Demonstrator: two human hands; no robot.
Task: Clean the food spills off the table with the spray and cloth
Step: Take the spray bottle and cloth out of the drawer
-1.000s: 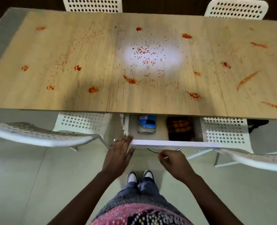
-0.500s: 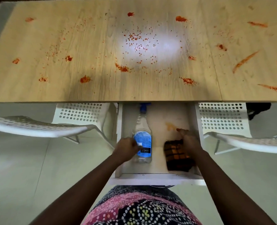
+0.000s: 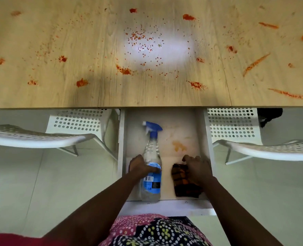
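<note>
Looking down at a wooden surface [image 3: 40, 96] filling the upper half of the frame, cut off at the top, left and right edges. Showing red food spills [image 3: 124, 70] all over it: blobs, tiny dots and long streaks, with a bright glare washing out the dots in the upper middle.

Hanging open below the near edge, in the middle of the frame: a white drawer [image 3: 165, 203], its far end hiding under the surface. Lying inside on the left: the spray bottle [image 3: 151, 164], blue nozzle pointing up the frame, a bit blurry. Left hand [image 3: 141, 166] wrapping fingers round the bottle's middle, covering part of the blue label. Lying inside on the right: the cloth [image 3: 181, 181], dark with orange checks, bunched up. Right hand [image 3: 197, 168] curling down onto the cloth and grabbing it, hiding its right side. Showing a faint orange stain [image 3: 178, 145] on the drawer floor, just above the cloth.

Standing at left and right of the drawer: white chairs [image 3: 40, 137] with holes, cut off at the frame edges. Peeking out at the middle right, a dark thing, too hidden to make out.
</note>
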